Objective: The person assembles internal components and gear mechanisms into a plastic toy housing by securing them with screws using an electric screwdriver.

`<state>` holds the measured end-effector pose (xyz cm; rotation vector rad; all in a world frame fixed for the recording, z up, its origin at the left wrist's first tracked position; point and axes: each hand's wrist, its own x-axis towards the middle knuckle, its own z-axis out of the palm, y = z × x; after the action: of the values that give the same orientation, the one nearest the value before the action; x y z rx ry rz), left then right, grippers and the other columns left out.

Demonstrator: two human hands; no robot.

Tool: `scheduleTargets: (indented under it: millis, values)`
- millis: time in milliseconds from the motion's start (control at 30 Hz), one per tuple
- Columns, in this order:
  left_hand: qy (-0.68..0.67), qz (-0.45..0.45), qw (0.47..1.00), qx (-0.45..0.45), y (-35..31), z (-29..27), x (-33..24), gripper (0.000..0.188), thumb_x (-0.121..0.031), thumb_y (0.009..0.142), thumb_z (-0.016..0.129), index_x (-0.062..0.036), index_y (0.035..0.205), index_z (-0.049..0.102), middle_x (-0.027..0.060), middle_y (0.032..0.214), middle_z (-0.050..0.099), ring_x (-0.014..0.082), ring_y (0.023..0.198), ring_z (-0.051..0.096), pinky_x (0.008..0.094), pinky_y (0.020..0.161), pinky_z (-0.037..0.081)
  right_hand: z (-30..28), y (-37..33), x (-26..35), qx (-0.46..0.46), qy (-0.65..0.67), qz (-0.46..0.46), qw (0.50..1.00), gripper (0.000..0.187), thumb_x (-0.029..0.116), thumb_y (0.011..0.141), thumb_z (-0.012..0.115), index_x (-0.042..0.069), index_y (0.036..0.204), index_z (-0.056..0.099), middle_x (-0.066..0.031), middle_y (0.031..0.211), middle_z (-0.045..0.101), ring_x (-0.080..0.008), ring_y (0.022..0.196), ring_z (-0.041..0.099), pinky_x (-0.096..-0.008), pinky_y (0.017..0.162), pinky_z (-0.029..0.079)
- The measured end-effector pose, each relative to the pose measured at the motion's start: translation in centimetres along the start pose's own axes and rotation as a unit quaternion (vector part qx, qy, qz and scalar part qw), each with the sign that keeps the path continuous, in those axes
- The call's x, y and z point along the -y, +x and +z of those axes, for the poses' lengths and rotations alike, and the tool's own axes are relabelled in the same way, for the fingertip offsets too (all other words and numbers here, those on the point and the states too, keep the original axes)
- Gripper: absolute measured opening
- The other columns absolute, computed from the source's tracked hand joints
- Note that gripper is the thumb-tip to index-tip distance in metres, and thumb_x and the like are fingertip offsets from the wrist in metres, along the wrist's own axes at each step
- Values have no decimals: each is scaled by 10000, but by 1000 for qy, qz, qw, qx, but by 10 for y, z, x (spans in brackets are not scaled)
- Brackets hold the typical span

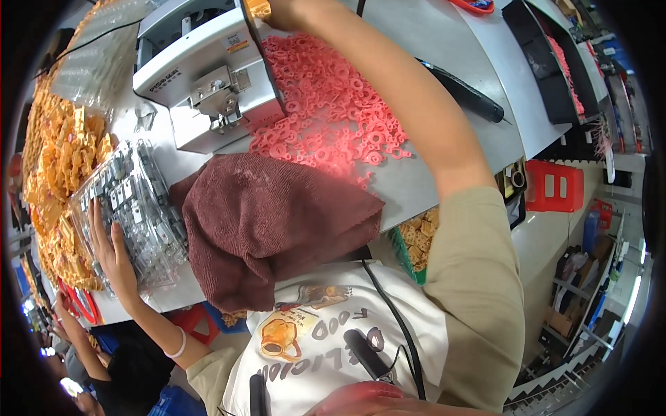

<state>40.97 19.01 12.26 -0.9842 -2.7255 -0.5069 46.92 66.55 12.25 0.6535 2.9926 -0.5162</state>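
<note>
My left hand lies with outstretched fingers on a clear plastic bag of small grey-and-white parts. At the top edge, partly cut off, my right hand is closed at a gold-coloured piece, beside the right side of a white-and-grey benchtop machine. Most of that hand's fingers are hidden. A metal clasp-like fixture sits on the machine's front. Many pink ring-shaped pieces are heaped right of the machine, under my right forearm. A crumpled brown cloth lies on the near table edge.
Gold-coloured pieces are piled at the left, with clear plastic sheeting behind. A black-handled tool rests right of my arm. Further right stand a black box and a red stool. Another person's arm shows at lower left.
</note>
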Motion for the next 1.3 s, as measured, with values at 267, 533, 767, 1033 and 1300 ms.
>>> scheduleTargets:
  millis: [267,533,767,1033,1300]
  values:
    - [15,11,1000,-2,-3,1,3,535,-381,1034,419,-111,1496,421,118,1542,403,288,1453,317,436,1190,182,-1,-20,-2,-214,74,-16,974,267,45,823,576,25,1082,637,-287,1116,605,-442,1072,596,-458,880,510]
    - [8,22,999,-42,-1,6,-2,528,-434,1007,465,-180,1469,474,86,1528,433,274,1434,359,406,1174,243,-65,-216,36,-187,277,-27,942,282,128,860,668,15,1118,652,-58,928,695,-67,651,588,-205,566,446]
    - [-5,27,997,-67,-4,12,9,521,-459,988,487,-220,1452,494,64,1519,445,258,1415,386,393,1167,272,10,-181,107,206,343,-68,914,430,359,858,720,-2,1079,645,-67,916,664,-88,746,596,-263,640,481]
    - [16,49,995,-86,-6,13,14,517,-458,996,483,-215,1452,499,79,1508,463,257,1405,414,399,1146,330,46,-204,111,-108,73,-115,985,388,442,858,676,99,1036,711,-94,951,617,-302,846,664,-421,748,522]
    - [-158,112,980,-42,-4,-1,-14,354,-222,1021,531,-104,1351,586,94,1352,597,266,1250,566,369,1039,431,61,-206,107,-242,38,-199,949,214,308,864,704,104,928,717,-18,864,612,-241,716,659,-357,603,518]
